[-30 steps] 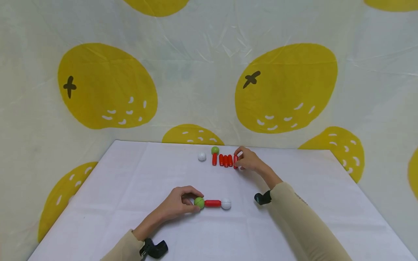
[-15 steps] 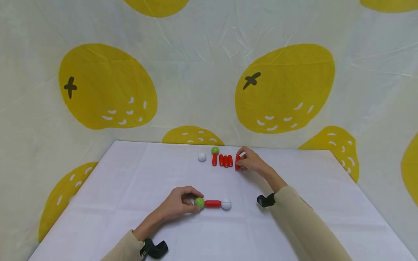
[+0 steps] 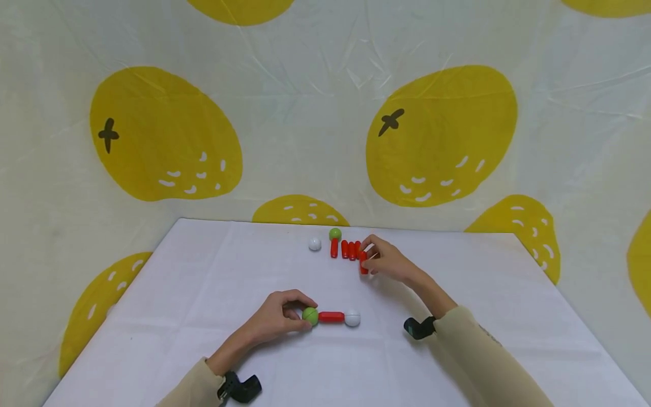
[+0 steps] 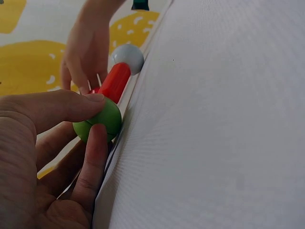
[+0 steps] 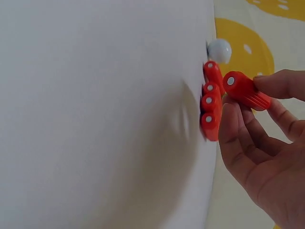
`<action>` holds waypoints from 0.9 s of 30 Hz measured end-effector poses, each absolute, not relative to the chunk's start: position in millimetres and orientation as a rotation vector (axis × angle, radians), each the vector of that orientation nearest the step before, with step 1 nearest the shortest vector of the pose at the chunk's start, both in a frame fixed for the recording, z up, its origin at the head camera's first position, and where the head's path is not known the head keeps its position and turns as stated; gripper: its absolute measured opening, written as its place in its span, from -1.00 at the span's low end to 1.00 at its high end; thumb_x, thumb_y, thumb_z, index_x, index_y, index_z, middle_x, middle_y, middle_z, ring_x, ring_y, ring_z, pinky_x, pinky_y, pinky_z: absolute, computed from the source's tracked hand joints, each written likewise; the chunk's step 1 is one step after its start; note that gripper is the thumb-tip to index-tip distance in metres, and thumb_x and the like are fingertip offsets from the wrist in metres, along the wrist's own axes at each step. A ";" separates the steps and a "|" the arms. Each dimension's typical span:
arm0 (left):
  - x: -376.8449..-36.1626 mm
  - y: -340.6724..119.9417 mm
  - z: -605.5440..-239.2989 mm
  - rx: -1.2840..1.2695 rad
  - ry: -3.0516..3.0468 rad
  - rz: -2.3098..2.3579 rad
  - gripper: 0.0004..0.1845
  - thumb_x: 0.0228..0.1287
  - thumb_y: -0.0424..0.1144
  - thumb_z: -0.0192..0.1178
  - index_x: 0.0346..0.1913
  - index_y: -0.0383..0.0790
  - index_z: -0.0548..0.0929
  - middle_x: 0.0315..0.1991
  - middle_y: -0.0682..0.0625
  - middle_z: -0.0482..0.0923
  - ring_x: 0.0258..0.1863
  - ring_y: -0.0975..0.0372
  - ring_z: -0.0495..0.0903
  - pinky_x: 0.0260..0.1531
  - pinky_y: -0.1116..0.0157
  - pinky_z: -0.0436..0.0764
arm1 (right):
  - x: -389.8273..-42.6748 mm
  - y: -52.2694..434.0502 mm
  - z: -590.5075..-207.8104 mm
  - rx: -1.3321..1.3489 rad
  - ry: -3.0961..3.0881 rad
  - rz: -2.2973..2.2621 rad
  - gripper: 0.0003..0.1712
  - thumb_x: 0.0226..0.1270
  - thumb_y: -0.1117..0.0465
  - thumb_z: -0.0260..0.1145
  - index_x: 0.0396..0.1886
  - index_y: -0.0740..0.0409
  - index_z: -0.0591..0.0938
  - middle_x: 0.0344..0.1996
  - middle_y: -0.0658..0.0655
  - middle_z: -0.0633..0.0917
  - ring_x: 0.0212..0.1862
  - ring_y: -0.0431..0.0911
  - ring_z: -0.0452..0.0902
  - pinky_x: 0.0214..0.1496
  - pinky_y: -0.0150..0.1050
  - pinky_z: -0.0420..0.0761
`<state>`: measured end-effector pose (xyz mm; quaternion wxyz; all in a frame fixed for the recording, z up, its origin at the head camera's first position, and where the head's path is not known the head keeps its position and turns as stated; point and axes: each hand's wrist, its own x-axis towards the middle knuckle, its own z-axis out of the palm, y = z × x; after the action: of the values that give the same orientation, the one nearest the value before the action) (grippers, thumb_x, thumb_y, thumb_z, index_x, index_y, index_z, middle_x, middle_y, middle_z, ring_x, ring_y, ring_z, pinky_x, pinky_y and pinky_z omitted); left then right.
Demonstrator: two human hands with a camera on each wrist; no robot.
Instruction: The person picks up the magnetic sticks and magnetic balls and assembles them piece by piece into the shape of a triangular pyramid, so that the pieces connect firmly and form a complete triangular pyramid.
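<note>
Gripping a green ball [image 3: 310, 316] with curled left fingers [image 4: 93, 162], we pinch a red rod [image 5: 245, 90] beyond that ball between right fingers [image 5: 231, 126].

Green ball [image 3: 311, 316], red rod [image 3: 331, 317] and white ball [image 3: 352, 318] lie joined; a red stick [image 5: 245, 91] (white-dotted end) is raised

With the near red rod [image 3: 331, 317] as dial centre, I count six red rods [image 3: 352, 251], five between twelve and one; two green balls [image 3: 311, 316], at nine and twelve; two white balls [image 3: 352, 318], at three and twelve; two hands, left hand [image 3: 280, 317] at nine, right hand [image 3: 390, 261] between one and two; two wrist cameras [image 3: 419, 328], at eight and three.
</note>
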<state>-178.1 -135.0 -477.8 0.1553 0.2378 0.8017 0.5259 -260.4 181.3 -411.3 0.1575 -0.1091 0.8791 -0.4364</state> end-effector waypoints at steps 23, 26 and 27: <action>-178.4 -134.0 -476.8 0.665 2.301 1.499 -0.63 0.20 -0.19 0.50 0.08 -0.06 0.75 0.02 0.02 0.73 -0.10 0.27 0.63 -0.17 0.46 0.65 | -217.5 152.7 -409.6 -0.608 2.352 -1.159 -0.64 0.33 0.29 0.34 0.09 0.12 0.52 -0.08 0.17 0.69 -0.09 -0.07 0.61 -0.10 -0.25 0.71; -178.9 -133.5 -476.2 0.663 2.303 1.496 -0.63 0.21 -0.18 0.49 0.09 -0.05 0.75 0.02 0.03 0.73 -0.09 0.26 0.62 -0.17 0.46 0.65 | -216.9 151.7 -410.1 -0.634 2.329 -1.155 -0.63 0.32 0.28 0.34 0.10 0.14 0.51 -0.08 0.20 0.69 -0.11 -0.06 0.61 -0.09 -0.24 0.70; -179.1 -133.3 -476.0 0.663 2.306 1.493 -0.63 0.21 -0.18 0.49 0.09 -0.05 0.75 0.02 0.03 0.73 -0.09 0.26 0.62 -0.17 0.46 0.65 | -217.0 151.7 -410.4 -0.638 2.320 -1.158 -0.62 0.32 0.29 0.34 0.10 0.15 0.51 -0.08 0.21 0.69 -0.11 -0.05 0.61 -0.09 -0.23 0.70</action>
<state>-179.1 -133.3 -476.0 0.1570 0.2318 0.8058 0.5219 -217.0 151.7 -410.4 0.2335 -0.2322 0.8448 -0.4218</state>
